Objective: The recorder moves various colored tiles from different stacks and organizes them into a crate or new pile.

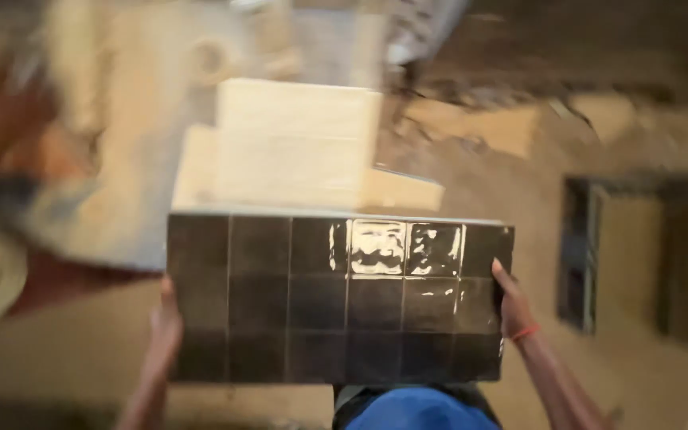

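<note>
Bare, sandy-brown ground (471, 183) filled the background, strewn with rubble and heavily blurred across the head view. At centre frame a large rectangular panel of glossy dark brown tiles (336, 299), divided by thin grout lines into a grid of squares, was held flat and roughly level in front of the person. Light glared off the glaze on the upper squares right of centre. The left hand (166, 328) gripped the panel's left edge low down, its fingers hidden under the panel, so their spread could not be told; the hand was closed on the edge. The right hand (513, 306) gripped the right edge at mid height, thumb lying on the tiled face and the other fingers wrapped beneath, holding the panel firmly. A thin orange band (525, 333) circled the right wrist. Just beyond the panel's far edge stood a stack of pale cream rectangular slabs (296, 147), the upper block set on a wider one; whether the panel touched the stack could not be told. A dark rectangular frame (579, 255) lay on the ground well to the right. Blue cloth (416, 410) showed below the panel's near edge. Blurred reddish and pale shapes at far left could not be identified.
</note>
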